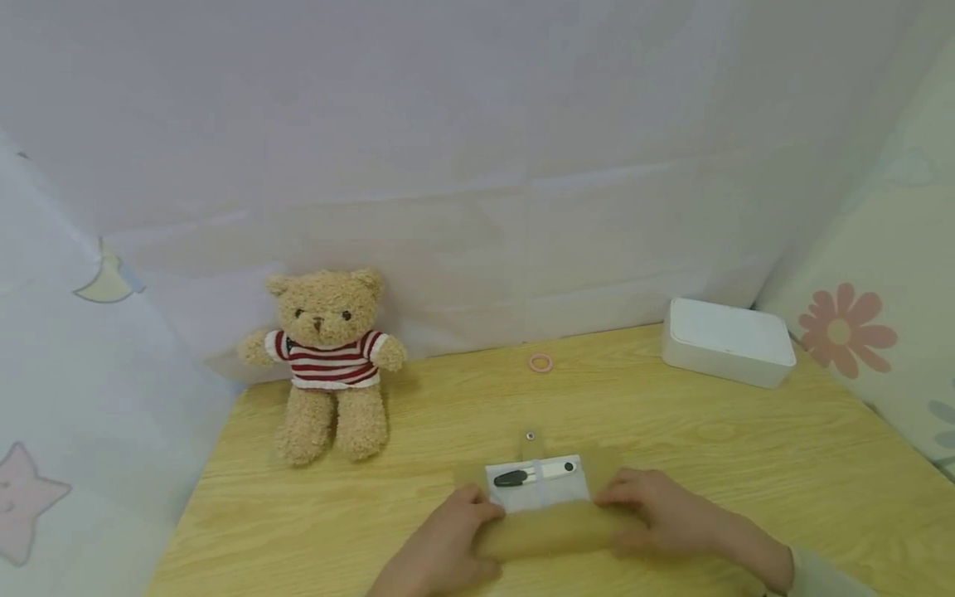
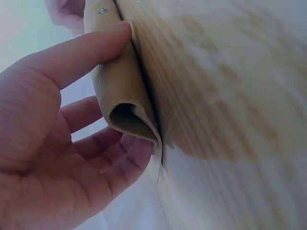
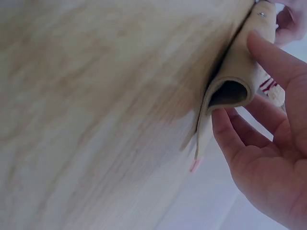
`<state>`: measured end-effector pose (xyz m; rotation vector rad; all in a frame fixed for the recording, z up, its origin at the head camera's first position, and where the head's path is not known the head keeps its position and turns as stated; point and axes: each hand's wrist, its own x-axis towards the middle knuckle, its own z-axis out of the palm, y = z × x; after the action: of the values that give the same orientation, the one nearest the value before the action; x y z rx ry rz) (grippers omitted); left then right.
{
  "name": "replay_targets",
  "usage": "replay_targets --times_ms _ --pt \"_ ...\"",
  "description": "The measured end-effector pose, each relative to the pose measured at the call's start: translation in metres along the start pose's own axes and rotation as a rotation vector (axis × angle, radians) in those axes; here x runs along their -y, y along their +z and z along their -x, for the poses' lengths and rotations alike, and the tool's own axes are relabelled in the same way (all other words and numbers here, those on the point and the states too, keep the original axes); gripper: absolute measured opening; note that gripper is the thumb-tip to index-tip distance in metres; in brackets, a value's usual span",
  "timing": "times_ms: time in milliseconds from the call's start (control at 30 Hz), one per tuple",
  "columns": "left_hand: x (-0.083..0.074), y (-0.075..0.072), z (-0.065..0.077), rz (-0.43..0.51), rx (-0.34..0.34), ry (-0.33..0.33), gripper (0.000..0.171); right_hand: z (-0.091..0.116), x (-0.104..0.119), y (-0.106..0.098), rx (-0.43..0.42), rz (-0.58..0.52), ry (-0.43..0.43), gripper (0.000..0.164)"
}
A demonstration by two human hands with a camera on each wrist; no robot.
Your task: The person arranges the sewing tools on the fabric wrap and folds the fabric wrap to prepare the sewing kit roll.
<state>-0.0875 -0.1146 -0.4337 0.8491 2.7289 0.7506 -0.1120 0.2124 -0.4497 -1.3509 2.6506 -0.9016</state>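
A tan roll-up pouch (image 1: 548,535) lies on the table, its near part rolled into a tube. Its far part is flat, with a strap (image 1: 531,448) bearing a metal snap. On its white inner panel (image 1: 515,499), a band crosses a small white tool with a dark end (image 1: 511,478), too small to identify surely. My left hand (image 1: 451,539) grips the left end of the tube, thumb on top and fingers curled at the other side in the left wrist view. At the right end, my right hand (image 1: 667,510) holds the tube between thumb and fingers. Both wrist views show its hollow ends.
A teddy bear (image 1: 332,365) in a striped shirt sits at the back left. Behind the pouch lies a pink ring (image 1: 540,363). A white box (image 1: 727,342) stands at the back right, near the wall. The wooden table (image 1: 298,531) ends against pale cloth walls.
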Motion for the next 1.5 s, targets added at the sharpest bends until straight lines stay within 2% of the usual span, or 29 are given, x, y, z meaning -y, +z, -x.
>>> replay_targets --times_ms 100,267,500,667,833,933,1100,1200,1333,1500 --pt "-0.001 0.000 0.000 -0.025 0.002 -0.005 0.050 0.002 0.004 0.002 -0.011 0.062 0.030 0.046" --pt "0.000 -0.006 0.002 0.002 0.015 0.005 0.045 0.005 0.005 0.006 -0.081 0.143 -0.001 0.043" --pt "0.016 -0.015 0.000 0.173 0.007 0.081 0.038 0.007 0.000 0.002 -0.112 -0.092 -0.018 0.035" --pt "0.025 -0.016 -0.005 0.275 0.030 0.089 0.034 0.006 -0.003 -0.002 -0.060 -0.216 0.009 0.029" --pt "0.030 -0.016 -0.007 0.355 0.038 0.089 0.028 0.006 -0.005 -0.005 -0.009 -0.281 0.064 0.025" --pt "0.033 -0.017 -0.006 0.397 0.049 0.074 0.026 0.006 -0.006 -0.007 0.006 -0.322 0.080 0.023" --pt "0.038 -0.021 -0.003 0.493 0.087 0.022 0.022 0.006 -0.006 -0.011 0.029 -0.466 0.102 0.019" --pt "0.039 -0.023 -0.001 0.513 0.091 -0.017 0.022 0.006 -0.007 -0.013 0.027 -0.514 0.108 0.019" --pt "0.038 -0.024 -0.001 0.536 0.060 -0.079 0.023 0.006 -0.008 -0.014 0.009 -0.522 0.151 0.019" --pt "0.035 -0.022 -0.004 0.546 -0.020 -0.139 0.023 0.007 -0.009 -0.014 -0.022 -0.527 0.268 0.020"
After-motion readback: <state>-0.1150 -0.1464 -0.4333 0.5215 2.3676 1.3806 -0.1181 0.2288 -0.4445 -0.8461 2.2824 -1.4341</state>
